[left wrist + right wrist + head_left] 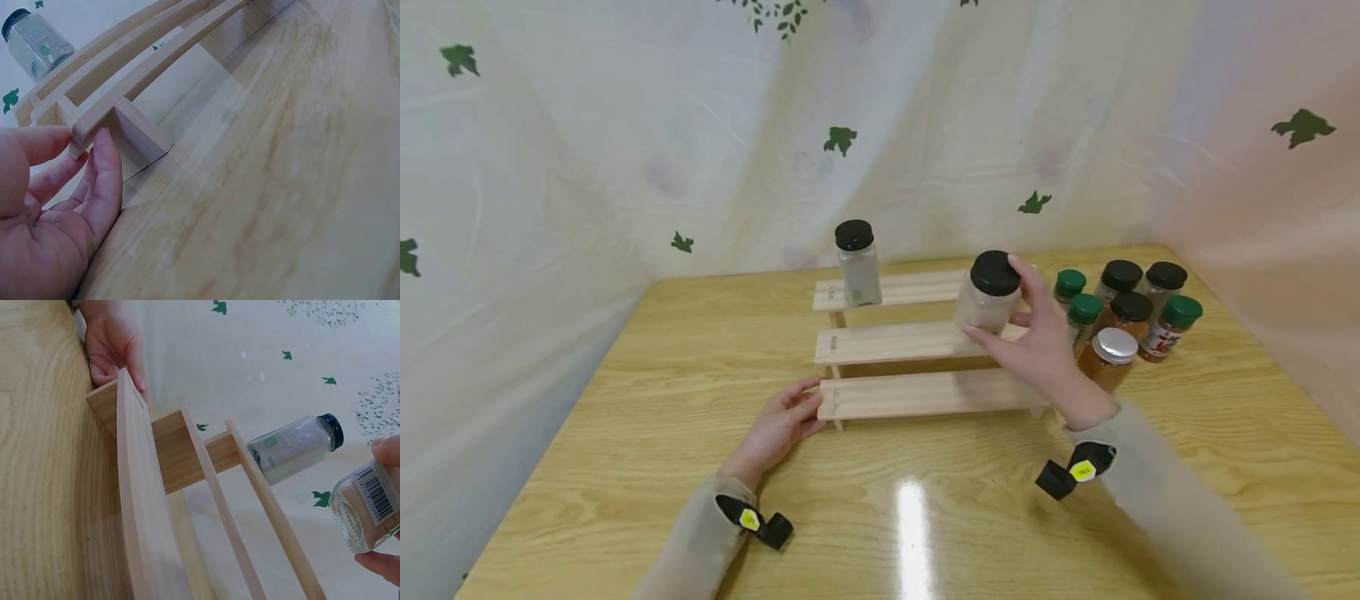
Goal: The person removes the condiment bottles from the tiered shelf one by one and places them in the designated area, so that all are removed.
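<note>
My right hand (1037,350) grips a clear spice jar (985,304) with a black lid, thumb low on one side and fingers up near the lid. The jar is tilted and overlaps the upper steps of a three-step wooden rack (917,396) in the head view. In the right wrist view a barcode label shows on this held jar (369,503). My left hand (780,425) pinches the left end of the rack's lowest step, thumb on one face and fingers beneath. Another black-lidded glass jar (861,271) stands at the left end of the top step.
Right of the rack several spice jars stand grouped on the wooden table (700,350), among them a green-lidded jar (1165,329) and a silver-lidded jar (1108,358). A pale cloth (925,125) with leaf prints hangs behind the table.
</note>
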Tool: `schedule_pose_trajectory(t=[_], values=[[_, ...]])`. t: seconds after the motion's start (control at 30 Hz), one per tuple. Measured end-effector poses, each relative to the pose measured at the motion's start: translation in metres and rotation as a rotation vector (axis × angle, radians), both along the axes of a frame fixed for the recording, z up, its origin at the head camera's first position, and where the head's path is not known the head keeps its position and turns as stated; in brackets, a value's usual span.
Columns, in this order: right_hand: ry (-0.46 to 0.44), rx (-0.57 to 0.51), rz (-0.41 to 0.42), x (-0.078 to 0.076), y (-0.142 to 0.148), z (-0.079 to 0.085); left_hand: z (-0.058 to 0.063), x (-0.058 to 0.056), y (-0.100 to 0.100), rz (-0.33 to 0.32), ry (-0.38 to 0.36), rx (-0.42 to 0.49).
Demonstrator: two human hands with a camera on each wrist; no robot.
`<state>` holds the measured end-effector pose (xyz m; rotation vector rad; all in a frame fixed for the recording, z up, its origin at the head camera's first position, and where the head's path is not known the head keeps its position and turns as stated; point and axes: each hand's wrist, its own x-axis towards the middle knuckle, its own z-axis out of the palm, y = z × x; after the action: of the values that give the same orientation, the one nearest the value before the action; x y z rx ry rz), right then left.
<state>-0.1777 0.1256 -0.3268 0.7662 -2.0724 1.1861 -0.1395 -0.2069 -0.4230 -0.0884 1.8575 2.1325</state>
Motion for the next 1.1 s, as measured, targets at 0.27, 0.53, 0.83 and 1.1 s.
schedule_pose_trajectory(t=[0.27,0.53,0.83,1.1], values=[[0.029,-0.024,0.087,0.009,0.021,-0.006,0.001,-0.001,0.001,0.002,0.0,0.0],[0.107,-0.06,0.109,0.013,0.049,-0.002,0.002,0.0,0.002,0.004,0.002,-0.001],[0.16,-0.022,0.037,0.012,0.101,0.002,0.002,-0.001,0.003,-0.009,0.022,0.008],[0.044,-0.067,-0.053,0.017,0.14,0.011,0.002,0.0,0.001,-0.01,0.025,0.008]])
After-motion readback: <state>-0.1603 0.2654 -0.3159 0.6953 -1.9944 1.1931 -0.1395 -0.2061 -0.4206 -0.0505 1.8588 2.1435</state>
